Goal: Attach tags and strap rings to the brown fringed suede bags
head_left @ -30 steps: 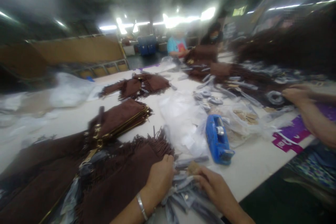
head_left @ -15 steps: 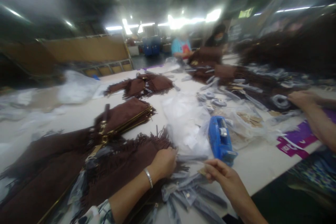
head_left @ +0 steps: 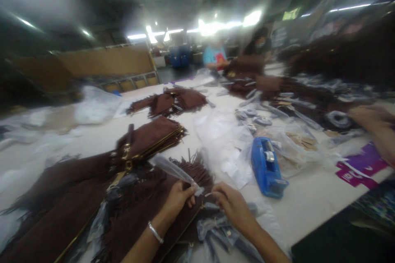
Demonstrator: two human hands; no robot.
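Note:
Pinched in my left hand [head_left: 180,198] is a narrow clear plastic sleeve [head_left: 173,168], slanting up and to the left over a brown fringed bag [head_left: 154,203]. What lies inside the sleeve is blurred. My right hand [head_left: 230,203] is closed at the fingertips, just right of the sleeve's lower end. A small pale bit shows at those fingertips, too blurred to name. Beneath the right hand lie several plastic-wrapped dark straps [head_left: 222,234]. A stack of brown pouches with gold zips [head_left: 154,135] rests beyond my left hand.
A blue tape dispenser [head_left: 267,168] stands right of my hands, beside crumpled clear plastic bags [head_left: 225,144]. More fringed bags [head_left: 173,100] lie further back. Another person's hand [head_left: 373,121] is at the right edge. A co-worker in a blue top [head_left: 214,55] is across the table.
My left hand has moved left and down and now holds up the plastic sleeve. My right hand has shifted left, off the strap pile towards the sleeve's end. The view has shifted slightly.

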